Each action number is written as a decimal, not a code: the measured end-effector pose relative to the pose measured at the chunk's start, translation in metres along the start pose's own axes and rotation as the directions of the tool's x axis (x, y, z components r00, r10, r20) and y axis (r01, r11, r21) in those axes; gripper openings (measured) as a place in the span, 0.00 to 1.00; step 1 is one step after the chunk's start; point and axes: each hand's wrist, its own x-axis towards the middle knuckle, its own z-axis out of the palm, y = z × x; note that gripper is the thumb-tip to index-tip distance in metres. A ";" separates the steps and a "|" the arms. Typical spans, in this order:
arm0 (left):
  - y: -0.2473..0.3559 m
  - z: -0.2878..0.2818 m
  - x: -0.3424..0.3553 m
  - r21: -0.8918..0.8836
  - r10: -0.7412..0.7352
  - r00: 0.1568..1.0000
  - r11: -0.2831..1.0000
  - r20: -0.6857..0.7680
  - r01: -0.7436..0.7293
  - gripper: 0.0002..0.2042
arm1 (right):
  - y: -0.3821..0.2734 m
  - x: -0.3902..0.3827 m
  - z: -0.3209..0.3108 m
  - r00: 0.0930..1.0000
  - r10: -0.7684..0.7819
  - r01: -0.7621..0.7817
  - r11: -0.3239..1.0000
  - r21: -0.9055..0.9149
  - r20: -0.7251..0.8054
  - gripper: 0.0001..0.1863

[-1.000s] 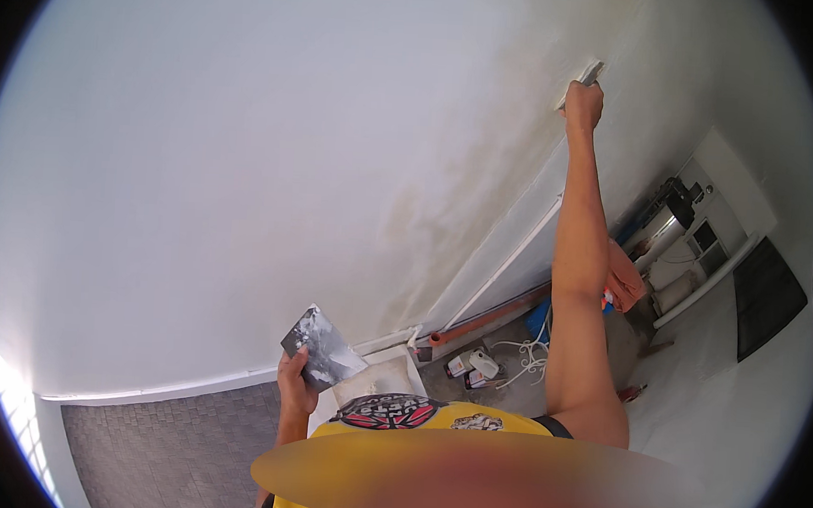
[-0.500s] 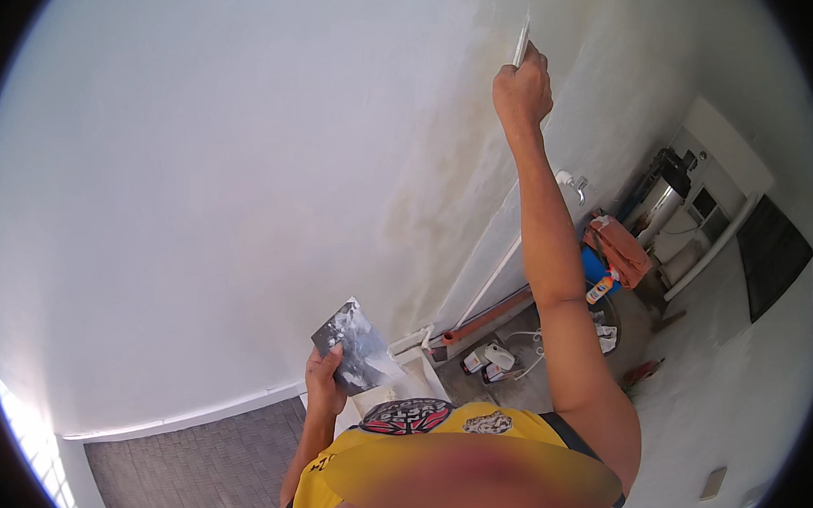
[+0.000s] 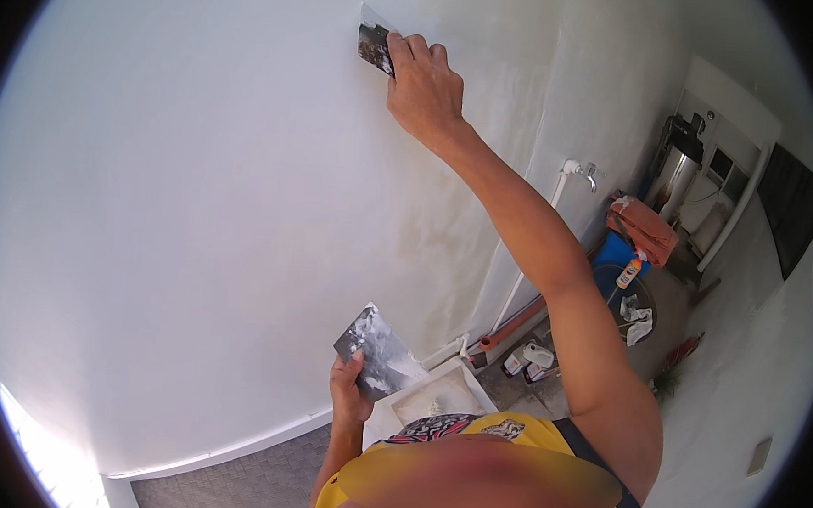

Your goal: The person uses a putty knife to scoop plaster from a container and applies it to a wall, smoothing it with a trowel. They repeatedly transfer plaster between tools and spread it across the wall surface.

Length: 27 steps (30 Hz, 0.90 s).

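Observation:
My right hand is raised high, its fingers closed round a putty knife with dark smears on its face. The blade lies at the white wall, left of a patchy beige strip. Lower down, my left hand grips a flat, wide filling blade by its left edge, the thumb on top. White putty is spread over that dark blade. Below its right corner sits a white basin, partly hidden by my yellow shirt.
A tap on a white pipe juts from the wall at right. Beneath it are a terracotta pipe, white containers, an orange spray bottle and a folded reddish-brown cloth. Grey paving shows at lower left.
My right hand has swept left along the wall, and its knife now shows its face instead of its edge. The left hand still holds its blade; the whole view has shifted slightly.

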 end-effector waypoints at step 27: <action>-0.054 0.027 -0.015 0.071 0.002 0.977 0.997 -0.211 0.013 0.17 | 0.096 0.069 0.029 0.945 0.095 -0.085 0.995 0.046 -0.312 0.23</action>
